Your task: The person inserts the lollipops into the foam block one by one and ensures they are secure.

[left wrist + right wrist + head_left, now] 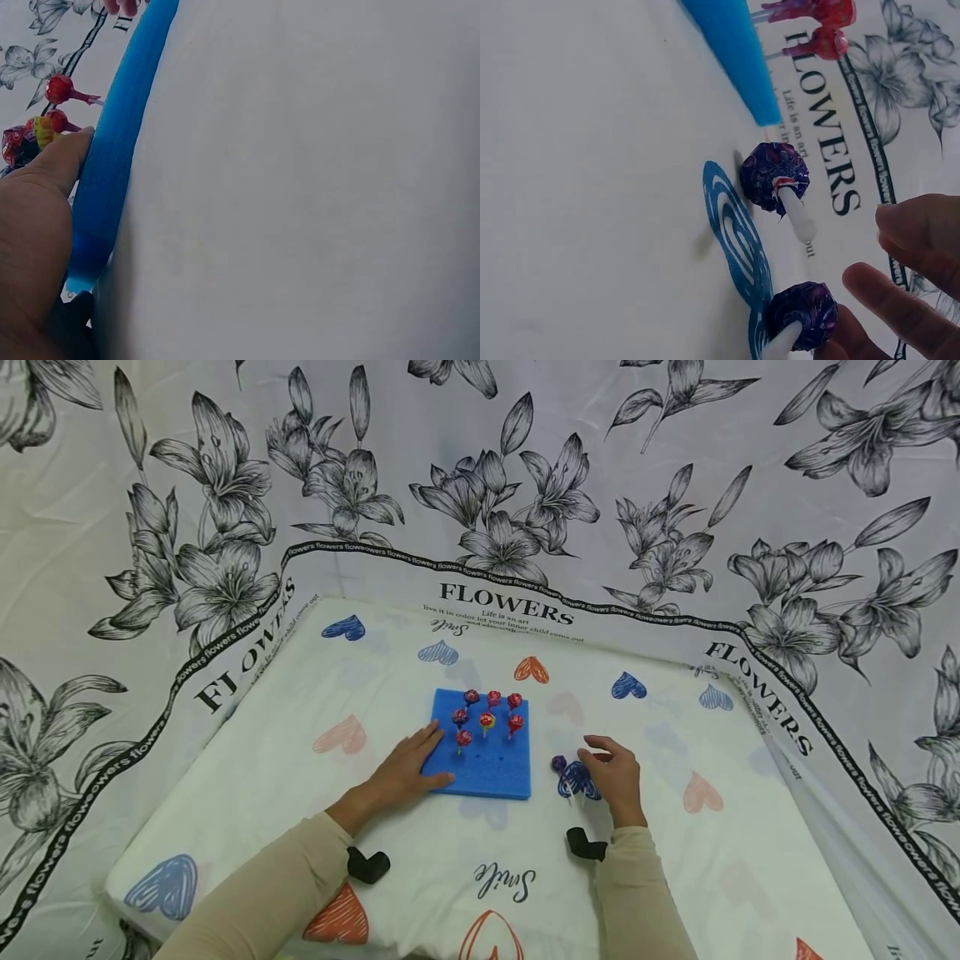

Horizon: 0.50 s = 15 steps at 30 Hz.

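A blue foam block (pixel 480 781) lies on the bed-like surface with several wrapped lollipops (pixel 487 721) standing in it by their sticks. Two small holes show in its front part. My left hand (pixel 405 768) rests along the block's left side, fingers spread and thumb at the near edge; the left wrist view shows the thumb (pixel 64 161) against the foam. Right of the block lie two loose purple-wrapped lollipops, one nearer the block (pixel 775 178) and one nearer my fingers (pixel 804 315). My right hand (pixel 617 777) hovers beside them, fingers loosely bent and apart; whether a fingertip touches the nearer lollipop is unclear.
A white cloth (pixel 675 877) printed with hearts and lettering covers the flat surface. Flower-printed fabric (pixel 525 485) hangs behind and at the sides. Black wrist devices (pixel 367 865) sit at both cuffs.
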Available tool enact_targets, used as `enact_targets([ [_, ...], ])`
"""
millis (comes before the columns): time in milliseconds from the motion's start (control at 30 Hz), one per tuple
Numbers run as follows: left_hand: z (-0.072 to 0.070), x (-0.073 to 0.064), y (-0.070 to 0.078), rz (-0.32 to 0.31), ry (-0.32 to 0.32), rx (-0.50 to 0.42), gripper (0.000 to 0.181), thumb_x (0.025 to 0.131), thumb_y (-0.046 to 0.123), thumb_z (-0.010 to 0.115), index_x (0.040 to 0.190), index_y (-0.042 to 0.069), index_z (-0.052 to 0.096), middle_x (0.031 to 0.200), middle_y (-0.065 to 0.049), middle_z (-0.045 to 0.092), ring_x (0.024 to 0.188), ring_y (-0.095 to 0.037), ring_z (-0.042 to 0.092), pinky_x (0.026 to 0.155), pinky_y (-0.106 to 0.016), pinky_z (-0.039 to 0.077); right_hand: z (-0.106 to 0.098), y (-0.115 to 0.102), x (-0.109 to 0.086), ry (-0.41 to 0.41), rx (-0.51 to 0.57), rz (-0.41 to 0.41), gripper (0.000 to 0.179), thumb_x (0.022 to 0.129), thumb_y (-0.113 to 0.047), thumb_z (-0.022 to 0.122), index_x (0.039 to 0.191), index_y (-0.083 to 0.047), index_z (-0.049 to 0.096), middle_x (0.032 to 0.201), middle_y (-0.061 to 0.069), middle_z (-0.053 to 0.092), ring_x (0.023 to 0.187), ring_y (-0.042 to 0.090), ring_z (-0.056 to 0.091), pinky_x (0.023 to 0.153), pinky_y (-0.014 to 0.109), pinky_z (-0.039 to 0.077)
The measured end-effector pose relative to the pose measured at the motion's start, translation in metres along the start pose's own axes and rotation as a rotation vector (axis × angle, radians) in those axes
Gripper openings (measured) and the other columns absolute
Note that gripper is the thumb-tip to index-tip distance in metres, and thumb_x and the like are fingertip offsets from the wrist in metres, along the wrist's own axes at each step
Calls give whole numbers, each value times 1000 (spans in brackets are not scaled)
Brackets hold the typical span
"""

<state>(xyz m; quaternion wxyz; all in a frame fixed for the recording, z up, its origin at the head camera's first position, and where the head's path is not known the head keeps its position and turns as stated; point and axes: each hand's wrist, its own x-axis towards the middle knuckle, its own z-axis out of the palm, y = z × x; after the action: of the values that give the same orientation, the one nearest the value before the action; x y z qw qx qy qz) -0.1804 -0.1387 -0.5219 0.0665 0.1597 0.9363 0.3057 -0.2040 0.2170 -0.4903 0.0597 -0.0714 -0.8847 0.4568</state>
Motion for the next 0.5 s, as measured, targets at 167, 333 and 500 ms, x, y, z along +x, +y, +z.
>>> enact_targets([
  [167, 0, 0, 1, 2, -4, 4, 90, 89, 56, 60, 155, 10, 19, 161, -4, 8, 145, -30, 9, 114, -48, 11, -1, 4, -1, -3, -70, 16, 33, 89, -21, 69, 119, -8, 69, 120, 14, 63, 102, 30, 62, 81, 46, 52],
  [333, 0, 0, 1, 5, 1, -3, 90, 89, 57, 60, 155, 9, 20, 161, -4, 8, 145, -30, 9, 113, -49, 11, -3, 6, -1, -34, -144, 61, 34, 90, -23, 66, 121, -7, 68, 121, 16, 62, 106, 34, 60, 85, 50, 49],
  [500, 0, 0, 1, 4, 6, -7, 90, 89, 56, 60, 155, 9, 20, 161, -4, 8, 145, -30, 9, 113, -49, 11, -1, 5, 0, -72, -211, 105, 33, 90, -22, 66, 119, -7, 67, 116, 14, 64, 107, 34, 55, 87, 52, 45],
])
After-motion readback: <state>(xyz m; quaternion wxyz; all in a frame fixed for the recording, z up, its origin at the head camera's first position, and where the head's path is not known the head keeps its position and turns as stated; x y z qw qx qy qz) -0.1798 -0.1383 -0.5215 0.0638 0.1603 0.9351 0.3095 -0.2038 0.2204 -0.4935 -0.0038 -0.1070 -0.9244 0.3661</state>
